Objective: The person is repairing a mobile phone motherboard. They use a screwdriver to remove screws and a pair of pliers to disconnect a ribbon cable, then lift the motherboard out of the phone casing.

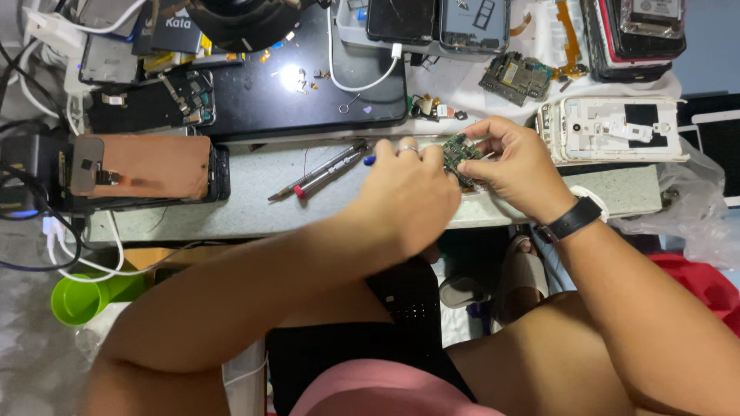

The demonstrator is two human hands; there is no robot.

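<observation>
Both hands meet over the front edge of a grey workbench [254, 192]. My right hand [518, 163], with a black watch on its wrist, pinches a small green circuit board [461, 152] between thumb and fingers. My left hand [410, 194], wearing a ring, closes on the same board from the left; its fingertips touch the board's left side. The lower part of the board is hidden behind my fingers.
Two screwdrivers [324, 169] lie left of my hands. A phone with an orange back [142, 166] sits at the left, a white phone frame [613, 129] at the right. A black mat [308, 77], loose boards and phone parts fill the back. A green cup [81, 299] stands below.
</observation>
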